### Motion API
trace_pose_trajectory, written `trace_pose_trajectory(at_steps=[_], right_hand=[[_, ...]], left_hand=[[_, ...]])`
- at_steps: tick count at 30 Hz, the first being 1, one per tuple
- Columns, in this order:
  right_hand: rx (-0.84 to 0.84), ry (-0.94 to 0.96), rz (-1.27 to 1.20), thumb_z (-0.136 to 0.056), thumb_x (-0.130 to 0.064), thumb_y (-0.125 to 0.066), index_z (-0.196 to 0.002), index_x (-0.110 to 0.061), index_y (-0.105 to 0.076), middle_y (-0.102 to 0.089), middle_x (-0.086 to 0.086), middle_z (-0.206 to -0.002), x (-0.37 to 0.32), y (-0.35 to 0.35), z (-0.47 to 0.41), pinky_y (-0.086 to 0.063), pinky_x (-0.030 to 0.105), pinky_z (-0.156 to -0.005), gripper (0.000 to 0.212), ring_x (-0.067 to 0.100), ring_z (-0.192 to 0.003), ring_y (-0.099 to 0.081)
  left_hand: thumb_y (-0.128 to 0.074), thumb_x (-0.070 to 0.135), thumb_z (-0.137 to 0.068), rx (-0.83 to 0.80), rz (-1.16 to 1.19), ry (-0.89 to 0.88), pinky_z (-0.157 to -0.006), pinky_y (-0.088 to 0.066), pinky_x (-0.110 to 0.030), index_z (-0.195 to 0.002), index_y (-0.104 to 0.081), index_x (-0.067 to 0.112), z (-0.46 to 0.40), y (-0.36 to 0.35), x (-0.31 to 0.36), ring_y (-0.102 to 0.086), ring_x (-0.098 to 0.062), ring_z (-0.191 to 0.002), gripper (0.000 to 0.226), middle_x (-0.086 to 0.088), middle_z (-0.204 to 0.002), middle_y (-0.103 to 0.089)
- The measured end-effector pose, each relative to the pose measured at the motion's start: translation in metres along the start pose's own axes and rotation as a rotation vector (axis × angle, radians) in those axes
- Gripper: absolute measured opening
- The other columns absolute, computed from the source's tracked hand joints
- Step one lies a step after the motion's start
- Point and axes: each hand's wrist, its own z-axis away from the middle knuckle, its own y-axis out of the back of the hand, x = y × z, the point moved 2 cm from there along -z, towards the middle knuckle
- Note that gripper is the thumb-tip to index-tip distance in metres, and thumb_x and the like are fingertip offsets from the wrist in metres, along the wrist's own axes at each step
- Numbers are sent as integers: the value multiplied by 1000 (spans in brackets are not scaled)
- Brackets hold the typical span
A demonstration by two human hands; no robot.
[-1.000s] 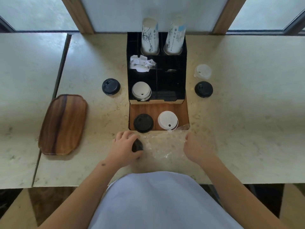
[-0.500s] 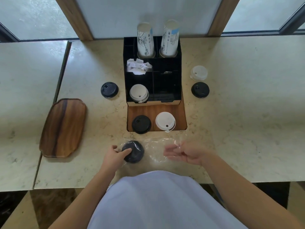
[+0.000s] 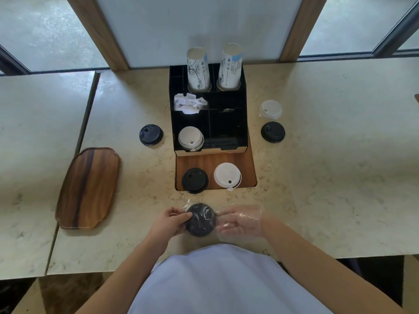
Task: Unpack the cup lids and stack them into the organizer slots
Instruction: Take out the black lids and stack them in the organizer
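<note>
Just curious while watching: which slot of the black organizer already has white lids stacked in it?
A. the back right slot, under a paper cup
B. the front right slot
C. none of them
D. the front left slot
D: the white lids sit in the front left slot of the black organizer; the front right slot beside them looks empty.

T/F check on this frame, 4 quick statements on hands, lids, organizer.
1. Both hands hold the wrapped black lid. True: left hand, right hand.
2. White lids sit in a front organizer slot. True.
3. The wooden tray carries two lids. False: nothing on it.
4. Both paper cups lie on the counter. False: they stand in the organizer's back slots.
</note>
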Motion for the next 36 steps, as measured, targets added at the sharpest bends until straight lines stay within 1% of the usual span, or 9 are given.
trace_pose_trajectory(at_steps=[6, 11, 13, 15, 18, 25, 30, 34, 36], right_hand=[[79, 156, -24, -96, -8, -66, -110, -8, -73, -64, 12, -84, 6, 10, 7, -60, 27, -63, 16, 12, -64, -61], [81, 144, -115, -95, 8, -50, -86, -10, -72, -53, 4, -63, 8, 12, 11, -53, 20, -51, 30, 9, -52, -51], [66, 144, -167, -94, 13, -45, -74, -10, -74, -54, 7, -67, 8, 11, 11, -53, 21, -51, 41, 10, -52, -53], [29, 147, -261, -95, 14, -47, -91, -4, -76, -62, 13, -80, 6, 9, 11, -55, 23, -54, 34, 14, -59, -58], [16, 192, -193, -95, 1, -64, -102, -1, -72, -70, 13, -89, 3, 4, 11, -56, 22, -58, 11, 14, -68, -65], [44, 231, -56, -92, -10, -73, -118, -1, -68, -75, 11, -95, 0, 0, 17, -55, 22, -66, 28, 15, -80, -70], [96, 243, 25, -91, -29, -75, -111, -12, -74, -73, 8, -94, 3, 0, 16, -51, 22, -63, 27, 13, -75, -65], [62, 266, 17, -86, -35, -77, -91, -21, -79, -72, 8, -90, 3, -6, 17, -46, 21, -56, 15, 15, -72, -64], [62, 272, 26, -85, -35, -77, -91, -21, -79, -73, 9, -91, 2, -8, 17, -45, 22, -58, 15, 15, -72, -63]], left_hand=[[-80, 6, -84, -130, 118, -35, -67, -60, -34, -100, -64, 3, 7, -9, 14, -72, -23, -71, 23, -9, -82, -76], [-79, 11, -87, -145, 112, -52, -71, -61, -36, -107, -66, 6, 7, -14, 23, -73, -28, -82, 24, -18, -104, -76], [-77, 23, -90, -147, 104, -63, -76, -63, -39, -109, -68, 9, 8, -17, 24, -76, -29, -90, 26, -15, -105, -77], [-79, 35, -87, -151, 60, -82, -78, -63, -38, -109, -70, 13, 9, -21, 23, -76, -27, -93, 33, -9, -102, -79], [-84, 26, -83, -109, 19, -95, -73, -63, -34, -107, -69, 12, 11, -26, 23, -77, -24, -87, 32, -8, -98, -79], [-84, 20, -83, -137, 47, -102, -72, -62, -34, -111, -69, 11, 18, -24, 29, -78, -25, -89, 33, -7, -100, -80], [-67, 43, -96, -152, 144, -76, -68, -60, -31, -108, -72, 16, 25, -26, 34, -77, -25, -92, 29, -7, -101, -79], [-68, 27, -97, -127, 178, -89, -71, -59, -34, -100, -71, 10, 24, -20, 35, -75, -26, -89, 17, -14, -103, -78], [-67, 19, -97, -126, 187, -73, -75, -60, -37, -96, -70, 9, 23, -18, 33, -73, -28, -88, 10, -16, -102, -78]])
